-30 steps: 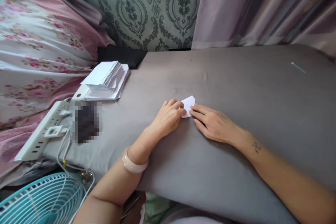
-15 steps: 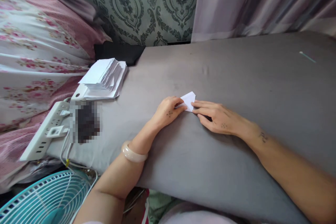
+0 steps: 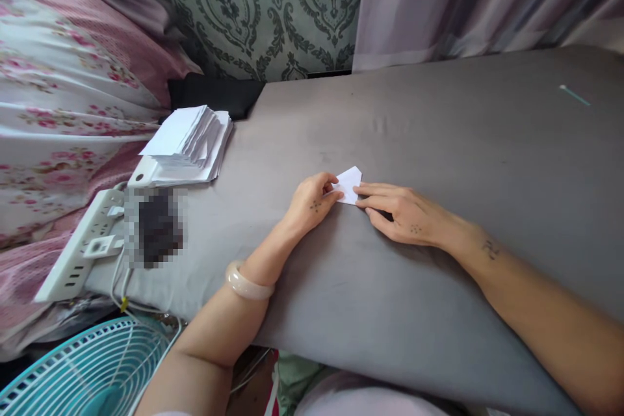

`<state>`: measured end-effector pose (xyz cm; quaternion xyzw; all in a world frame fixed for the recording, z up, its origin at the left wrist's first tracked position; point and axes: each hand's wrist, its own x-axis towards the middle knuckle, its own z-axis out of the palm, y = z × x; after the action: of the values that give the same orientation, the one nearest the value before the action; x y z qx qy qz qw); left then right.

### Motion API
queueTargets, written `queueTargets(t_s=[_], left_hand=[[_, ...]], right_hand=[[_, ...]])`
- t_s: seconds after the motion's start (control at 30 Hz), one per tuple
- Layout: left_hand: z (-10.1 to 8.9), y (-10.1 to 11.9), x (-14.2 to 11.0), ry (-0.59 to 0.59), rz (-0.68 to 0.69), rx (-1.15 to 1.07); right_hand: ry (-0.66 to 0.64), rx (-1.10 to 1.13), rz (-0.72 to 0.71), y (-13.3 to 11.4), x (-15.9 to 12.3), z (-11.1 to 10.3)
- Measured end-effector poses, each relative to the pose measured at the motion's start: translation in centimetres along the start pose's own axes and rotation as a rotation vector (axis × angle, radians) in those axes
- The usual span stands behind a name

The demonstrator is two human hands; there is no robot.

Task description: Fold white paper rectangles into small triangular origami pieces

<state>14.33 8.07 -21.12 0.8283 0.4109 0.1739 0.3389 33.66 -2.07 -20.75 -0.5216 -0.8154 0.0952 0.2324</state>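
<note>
A small folded white paper (image 3: pixel 350 183) lies on the grey cloth surface (image 3: pixel 439 143) near the middle. My left hand (image 3: pixel 312 201), with a pale bangle on the wrist, has its fingers curled and pinches the paper's left edge. My right hand (image 3: pixel 400 214) lies flat beside it, fingers stretched out and pressed on the paper's right edge. Part of the paper is hidden under both sets of fingertips.
A stack of white paper sheets (image 3: pixel 188 143) sits at the left of the surface. A white power strip (image 3: pixel 78 247) with cables and a blurred dark object (image 3: pixel 153 227) lie nearer the left edge. A teal fan grille (image 3: pixel 82 370) stands below. A thin stick (image 3: pixel 574 95) lies far right.
The view has shifted slightly, and both hands with the paper sit a little higher in it. My left fingers have curled tighter on the paper's edge; the paper looks much the same.
</note>
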Motion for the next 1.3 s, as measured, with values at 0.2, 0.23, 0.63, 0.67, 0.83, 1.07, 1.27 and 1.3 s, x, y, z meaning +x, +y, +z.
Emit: queueTargets(t_s=[0.2,0.23,0.63,0.67,0.83,1.07,1.27,1.3], left_hand=[[0.0,-0.1,0.2,0.0,-0.021,-0.014],[0.0,-0.1,0.2,0.0,-0.024,-0.018],[0.2,-0.6,0.4,-0.047,0.125,0.112],[0.2,-0.7,0.4,-0.049,0.141,0.135],[0.1,-0.7,0.4,-0.032,0.166,0.179],[0.0,-0.8,0.5,-0.012,0.073,0.179],[0.2,-1.5,0.8,-0.028,0.062,0.157],[0.2,-1.6,0.9,-0.027,0.063,0.161]], right_hand=[[0.019,0.009,-0.008,0.0,0.1,0.0],[0.02,0.01,-0.009,0.0,0.1,0.0],[0.021,0.011,-0.008,0.0,0.0,0.0],[0.018,0.014,0.0,0.0,0.0,0.0],[-0.028,0.0,0.027,-0.1,0.1,-0.2],[-0.056,-0.118,-0.058,0.1,-0.2,0.2],[-0.037,-0.074,-0.029,-0.1,0.4,-0.1],[-0.037,-0.067,-0.02,0.0,0.8,-0.1]])
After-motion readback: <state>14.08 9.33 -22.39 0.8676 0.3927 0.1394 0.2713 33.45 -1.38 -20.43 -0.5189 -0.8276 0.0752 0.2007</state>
